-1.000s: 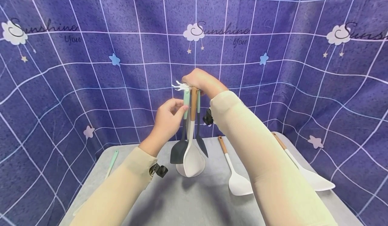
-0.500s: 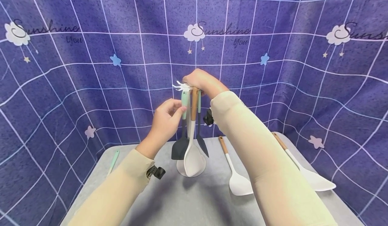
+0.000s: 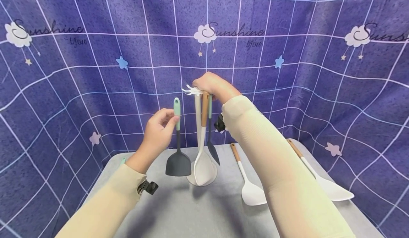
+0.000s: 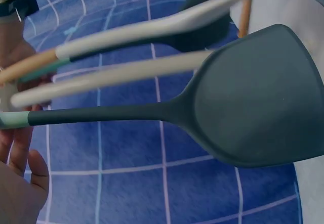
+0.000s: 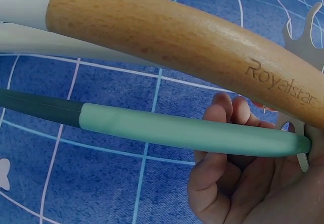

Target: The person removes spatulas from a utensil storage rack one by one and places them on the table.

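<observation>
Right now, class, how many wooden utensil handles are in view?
3. One wooden handle is upright at the white stand, below the right hand. A second lies on the table left of the right sleeve; a third lies right of it. The sleeve may hide others.

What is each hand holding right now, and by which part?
The left hand pinches the dark turner by its mint-green handle. The right hand grips the white utensil stand at its hooked top.
</observation>
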The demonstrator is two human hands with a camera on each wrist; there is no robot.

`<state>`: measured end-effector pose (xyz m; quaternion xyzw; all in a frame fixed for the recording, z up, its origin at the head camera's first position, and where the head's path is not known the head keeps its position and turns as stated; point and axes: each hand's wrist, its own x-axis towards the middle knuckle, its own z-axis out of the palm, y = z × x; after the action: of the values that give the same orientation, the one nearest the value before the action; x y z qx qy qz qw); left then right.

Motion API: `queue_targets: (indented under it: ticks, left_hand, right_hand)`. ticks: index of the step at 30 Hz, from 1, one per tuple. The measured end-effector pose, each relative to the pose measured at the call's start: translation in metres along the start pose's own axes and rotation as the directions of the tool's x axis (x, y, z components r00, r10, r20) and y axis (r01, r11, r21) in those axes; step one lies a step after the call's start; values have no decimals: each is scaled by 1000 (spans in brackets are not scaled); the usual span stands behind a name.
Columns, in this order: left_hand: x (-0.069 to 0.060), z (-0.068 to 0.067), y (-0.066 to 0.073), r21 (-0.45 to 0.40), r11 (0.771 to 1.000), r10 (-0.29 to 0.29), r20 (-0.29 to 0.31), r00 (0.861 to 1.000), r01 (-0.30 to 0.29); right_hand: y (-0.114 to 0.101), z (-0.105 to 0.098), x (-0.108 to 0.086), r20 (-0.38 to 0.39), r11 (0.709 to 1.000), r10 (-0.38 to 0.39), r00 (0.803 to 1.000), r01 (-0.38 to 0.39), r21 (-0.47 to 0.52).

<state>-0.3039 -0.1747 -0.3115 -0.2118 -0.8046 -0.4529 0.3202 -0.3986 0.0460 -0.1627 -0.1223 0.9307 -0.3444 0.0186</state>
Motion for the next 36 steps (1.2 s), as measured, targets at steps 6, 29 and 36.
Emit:
queue_targets:
  ticks: [6,29,36]
  left_hand:
    - [-4,-19,-25,48,993,-109,17,994,108]
    - [-17,-72,-135,359,857,-421,74,904,370]
    - [-32,-79,-176,412,803,-517,122,847,431]
  right_hand:
    - [7,0,14,5,1000,-2,1000,2,11]
    - [-1,-2,-2,19,999,49,999,-49,15]
    - [-3,-2,-2,18,999,46,999,-47,12]
